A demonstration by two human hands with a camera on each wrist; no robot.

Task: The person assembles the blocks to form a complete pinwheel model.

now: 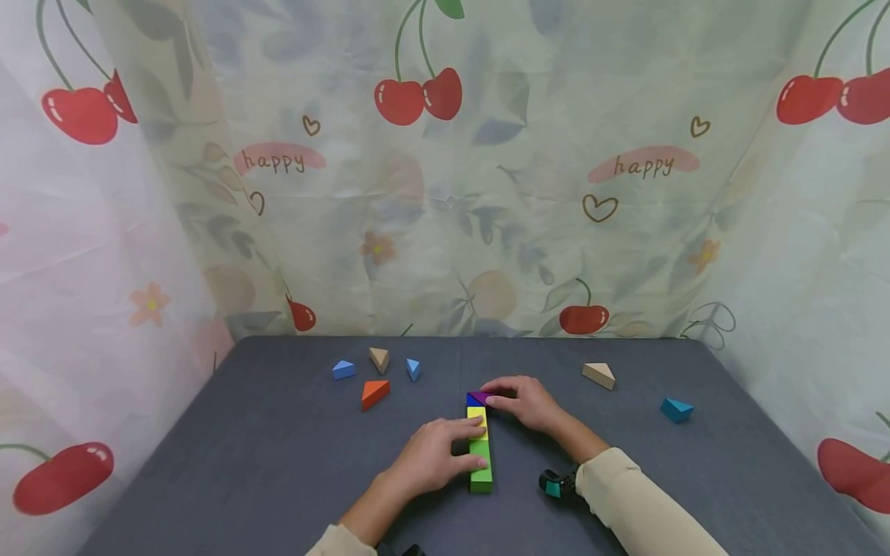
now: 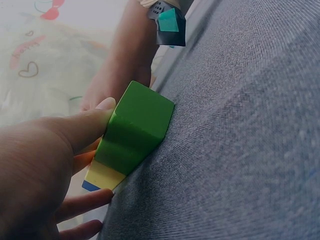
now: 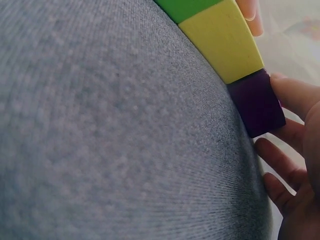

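Note:
A row of blocks stands in the middle of the table, running away from me. Nearest is a green block (image 1: 480, 477), then a yellow block (image 1: 476, 412), with a blue triangular block (image 1: 471, 401) and a purple triangular block (image 1: 479, 395) at the far end. My left hand (image 1: 429, 457) lies along the row's left side, thumb touching the green block and extended fingers over the yellow one. From the right, my right hand (image 1: 530, 403) pinches the purple block between thumb and index finger; its other fingers are loosely bent in the right wrist view.
Toward the back left lie a blue triangle (image 1: 344, 371), a wooden triangle (image 1: 379, 359), a small light blue triangle (image 1: 413, 369) and an orange triangle (image 1: 375, 394). On the right are another wooden triangle (image 1: 599, 375) and a teal block (image 1: 677, 410). Printed curtains (image 1: 445, 232) surround the dark table (image 1: 278, 463).

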